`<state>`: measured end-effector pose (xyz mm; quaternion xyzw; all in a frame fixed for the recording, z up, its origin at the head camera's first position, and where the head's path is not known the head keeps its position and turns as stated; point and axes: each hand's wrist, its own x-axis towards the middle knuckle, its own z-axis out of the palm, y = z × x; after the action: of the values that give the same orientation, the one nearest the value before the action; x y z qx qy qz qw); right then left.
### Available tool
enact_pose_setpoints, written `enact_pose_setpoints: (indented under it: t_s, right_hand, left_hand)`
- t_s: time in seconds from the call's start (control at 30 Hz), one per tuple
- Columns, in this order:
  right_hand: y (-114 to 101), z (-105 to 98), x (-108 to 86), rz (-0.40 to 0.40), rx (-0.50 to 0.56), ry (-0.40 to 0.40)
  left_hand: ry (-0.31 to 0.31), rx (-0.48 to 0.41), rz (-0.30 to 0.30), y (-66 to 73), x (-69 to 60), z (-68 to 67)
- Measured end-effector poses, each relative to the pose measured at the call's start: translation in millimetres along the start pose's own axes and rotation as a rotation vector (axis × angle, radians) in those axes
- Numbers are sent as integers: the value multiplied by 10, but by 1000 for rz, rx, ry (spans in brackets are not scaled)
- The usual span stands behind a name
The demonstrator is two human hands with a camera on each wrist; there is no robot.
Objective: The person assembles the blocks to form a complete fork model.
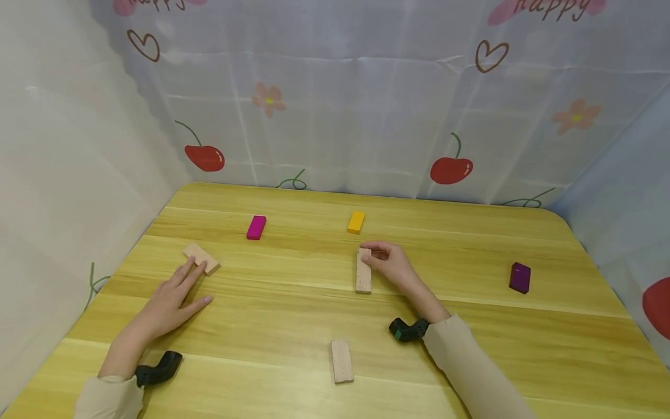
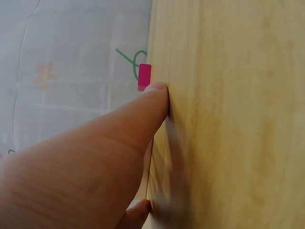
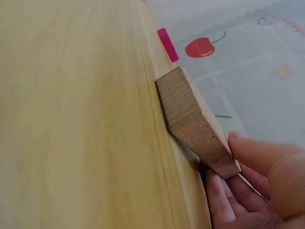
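Observation:
My right hand pinches a plain wooden block near the middle of the table, thumb on one face and fingers at its far end. In the right wrist view this wooden block looks tilted, one edge at the tabletop. At the left, my left hand lies with fingers extended, fingertips touching a second plain wooden block; its thumb points right, apart from that block. The left wrist view shows the left hand low over the table, and the block there is hidden. A third plain wooden block lies flat nearer the front.
Toward the back lie a magenta block and a yellow block. A dark purple block lies at the right. The wooden table meets a printed curtain at its rear edge. Black cameras sit on both wrists.

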<state>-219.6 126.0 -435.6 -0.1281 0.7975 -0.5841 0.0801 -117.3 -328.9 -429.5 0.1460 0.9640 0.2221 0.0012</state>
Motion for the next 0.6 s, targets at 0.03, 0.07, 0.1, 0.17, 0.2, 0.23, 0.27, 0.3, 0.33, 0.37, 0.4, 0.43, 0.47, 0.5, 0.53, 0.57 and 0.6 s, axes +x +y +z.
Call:
enact_pose_setpoints:
  t_s: [0.03,0.07,0.1,0.17,0.2,0.23,0.27,0.3,0.33,0.37,0.4,0.43,0.47,0.5,0.53,0.57,0.6]
  right_hand:
    - [-12,-2,-21,-11,2,-16]
    - [-18,-1,-37,-23,2,-36]
    - [-46,-1,-63,-37,13,-59]
    - [-49,2,-80,-64,25,-105]
    - [-45,3,-86,-76,23,-124]
    - [-37,6,-92,-81,18,-138]
    - [-24,8,-96,-89,8,-147]
    - [-9,9,-99,-94,3,-151]
    - [25,12,-91,-99,-5,-155]
    - [35,14,-93,-106,-14,-154]
    - [41,16,-94,-113,-21,-153]
    - [46,18,-97,-119,-21,-151]
    - [49,19,-100,-127,-23,-149]
    - [47,22,-104,-134,-25,-145]
    - [43,23,-110,-139,-29,-139]
    - [38,25,-115,-142,-32,-133]
    - [33,27,-121,-146,-37,-130]
  left_hand:
    - [-2,-1,0,0,3,-1]
    - [-3,0,0,-1,6,-1]
    - [-6,1,1,-5,11,2]
    - [-8,2,-1,-12,8,6]
    - [-8,4,1,-17,8,10]
    - [-7,3,0,-17,5,9]
    - [-7,4,1,-19,5,10]
    - [-6,3,2,-20,5,11]
    - [-6,1,1,-19,2,9]
    - [-5,3,3,-21,1,11]
    - [-4,1,3,-20,0,9]
    - [-4,0,1,-19,-2,7]
    - [-4,1,1,-20,-2,7]
    - [-4,2,0,-20,-3,8]
    - [-5,2,0,-21,-3,8]
    - [-4,2,0,-24,-1,10]
    - [-7,0,-1,-25,0,12]
